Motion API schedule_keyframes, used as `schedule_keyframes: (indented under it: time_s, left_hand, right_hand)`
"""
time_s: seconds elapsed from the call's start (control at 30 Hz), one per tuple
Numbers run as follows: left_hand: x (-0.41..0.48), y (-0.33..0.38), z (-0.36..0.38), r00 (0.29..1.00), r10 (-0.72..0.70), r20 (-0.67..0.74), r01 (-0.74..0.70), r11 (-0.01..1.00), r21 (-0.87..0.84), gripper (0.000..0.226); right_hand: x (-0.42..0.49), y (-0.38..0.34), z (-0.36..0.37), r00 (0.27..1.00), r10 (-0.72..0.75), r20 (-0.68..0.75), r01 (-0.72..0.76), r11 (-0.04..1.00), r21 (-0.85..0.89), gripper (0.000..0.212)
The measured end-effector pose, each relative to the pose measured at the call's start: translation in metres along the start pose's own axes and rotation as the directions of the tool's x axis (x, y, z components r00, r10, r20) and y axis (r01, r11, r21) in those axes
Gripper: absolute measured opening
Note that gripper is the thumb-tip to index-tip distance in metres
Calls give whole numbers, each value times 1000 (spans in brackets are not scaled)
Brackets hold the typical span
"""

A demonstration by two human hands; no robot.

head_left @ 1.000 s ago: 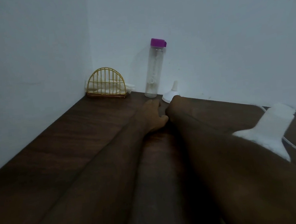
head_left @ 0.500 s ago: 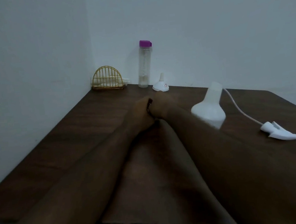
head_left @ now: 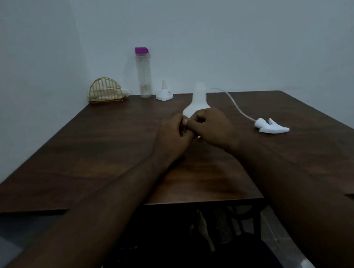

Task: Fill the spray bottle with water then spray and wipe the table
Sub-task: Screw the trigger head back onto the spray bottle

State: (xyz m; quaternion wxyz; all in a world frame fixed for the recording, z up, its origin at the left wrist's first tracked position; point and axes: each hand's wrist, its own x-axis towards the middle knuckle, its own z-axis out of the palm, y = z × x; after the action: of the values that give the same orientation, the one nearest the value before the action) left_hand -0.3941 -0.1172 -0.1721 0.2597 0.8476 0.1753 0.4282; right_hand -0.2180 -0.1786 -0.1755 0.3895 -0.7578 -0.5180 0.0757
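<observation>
Nearest to the camera, both forearms reach forward over the dark wooden counter (head_left: 111, 140). The left hand (head_left: 170, 137) and the right hand (head_left: 213, 128) meet near the middle of the counter, fingers curled and touching each other. Neither grip is clamped on any object; the fingers are together, but they seem only to hold one another.

Compared with half a second ago, the view has pulled back and risen: the near edge of the counter now shows, and the hands lie nearer to the person, just in front of the spray bottle (head_left: 198, 103). This white bottle stands upright directly behind the hands, with its neck open and no head on it. I cannot tell if the fingers touch its base.

To the right, well apart, the spray head (head_left: 271, 127) lies on its side, its dip tube (head_left: 236, 104) curving back toward the bottle.

At the far edge, by the wall, stand a white funnel (head_left: 164, 94), a clear water bottle (head_left: 144, 74) with a purple cap, and in the corner a golden wire holder (head_left: 106, 93) with something pale inside, perhaps wiping tissue.

I judge that filling has not begun. With the neck open, the next step probably needs the funnel and the water bottle.
</observation>
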Motion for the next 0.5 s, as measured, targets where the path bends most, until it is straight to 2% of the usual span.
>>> schedule_keyframes:
  time_s: [0.1, 0.17, 0.27, 0.33, 0.43, 0.5]
  left_hand:
    - [-1, 15, 28, 997, 34, 69, -35, 999, 25, 17]
    - [1, 25, 43, 990, 58, 132, -63, 998, 28, 17]
    - [9, 36, 67, 980, 103, 173, -105, 994, 6, 16]
    - [14, 40, 80, 972, 120, 203, -122, 993, -2, 15]
    - [24, 40, 91, 967, 107, 233, -109, 994, -1, 15]
    - [26, 38, 94, 964, 89, 252, -94, 996, 9, 15]
  right_hand:
    - [-39, -20, -35, 982, 61, -178, -52, 997, 55, 25]
    - [-50, -7, -54, 941, 82, -328, -90, 996, -10, 23]
    - [-49, 19, -73, 881, 164, -445, -248, 959, -139, 13]
    - [-48, 34, -83, 878, 168, -447, -296, 926, -233, 6]
    - [-43, 49, -90, 905, 262, -336, -388, 832, -397, 31]
    - [-39, 56, -90, 904, 307, -296, -413, 804, -427, 29]
